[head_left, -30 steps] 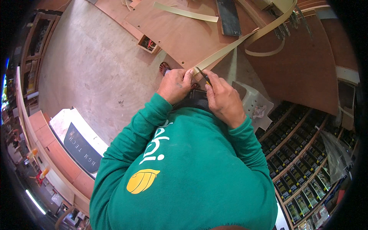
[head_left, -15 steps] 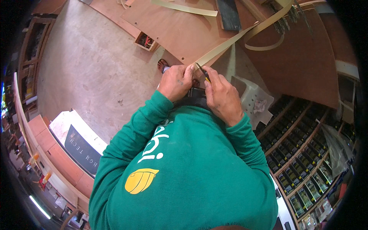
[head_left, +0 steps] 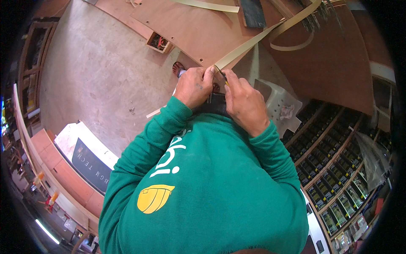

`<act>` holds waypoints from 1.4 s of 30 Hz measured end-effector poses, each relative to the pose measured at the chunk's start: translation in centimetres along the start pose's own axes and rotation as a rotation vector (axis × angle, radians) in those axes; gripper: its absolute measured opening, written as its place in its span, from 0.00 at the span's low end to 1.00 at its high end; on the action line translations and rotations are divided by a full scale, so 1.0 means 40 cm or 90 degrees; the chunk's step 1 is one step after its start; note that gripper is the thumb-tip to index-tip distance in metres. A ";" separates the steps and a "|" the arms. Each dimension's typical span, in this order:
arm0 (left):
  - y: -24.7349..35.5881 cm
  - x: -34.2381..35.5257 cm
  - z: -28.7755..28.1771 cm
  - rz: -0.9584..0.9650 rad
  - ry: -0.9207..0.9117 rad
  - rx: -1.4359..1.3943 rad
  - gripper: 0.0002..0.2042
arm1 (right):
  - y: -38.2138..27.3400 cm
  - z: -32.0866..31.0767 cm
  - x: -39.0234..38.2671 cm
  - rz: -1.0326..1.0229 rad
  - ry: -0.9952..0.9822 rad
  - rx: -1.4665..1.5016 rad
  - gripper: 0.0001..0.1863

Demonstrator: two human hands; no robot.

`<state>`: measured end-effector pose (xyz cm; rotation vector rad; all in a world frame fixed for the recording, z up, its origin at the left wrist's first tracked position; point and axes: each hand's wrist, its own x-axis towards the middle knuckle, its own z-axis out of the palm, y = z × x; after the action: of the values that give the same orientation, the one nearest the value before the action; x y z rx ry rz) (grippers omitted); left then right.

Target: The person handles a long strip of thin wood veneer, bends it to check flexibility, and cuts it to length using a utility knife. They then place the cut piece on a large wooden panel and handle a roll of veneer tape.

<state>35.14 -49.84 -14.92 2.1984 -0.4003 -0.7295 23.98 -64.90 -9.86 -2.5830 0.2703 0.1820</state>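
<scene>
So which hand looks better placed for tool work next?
Likely the right hand: its grip holds the slim black-and-yellow tool, tip close to the long, flat cream strip, while the left hand pinches that strip.

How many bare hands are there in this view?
2: the left hand on the long pale strip, the right hand around a black-and-yellow hand tool.

My right hand [head_left: 247, 103] wraps most of the dark tool [head_left: 222, 74], so its handle is largely hidden. My left hand [head_left: 193, 88] covers part of the pale strip [head_left: 245, 47], and I can't tell where it ends. The view's upper edge cuts off the brown board [head_left: 182, 29] and the black slab [head_left: 252, 12]. What fills the small wooden box [head_left: 153, 48] is too small for me to make out.
</scene>
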 end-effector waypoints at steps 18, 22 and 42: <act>0.018 -0.007 -0.004 -0.023 0.003 -0.036 0.19 | -0.018 -0.034 0.005 0.070 -0.094 -0.064 0.22; 0.019 -0.007 -0.001 -0.014 0.020 -0.015 0.20 | -0.018 -0.039 0.005 0.072 -0.103 -0.070 0.22; -0.003 0.000 0.003 0.003 0.022 0.004 0.21 | 0.025 -0.051 -0.050 0.026 -0.028 0.011 0.19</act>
<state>35.07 -49.87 -15.08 2.2115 -0.3910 -0.6869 21.96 -66.49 -8.25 -2.5537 0.3065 0.2495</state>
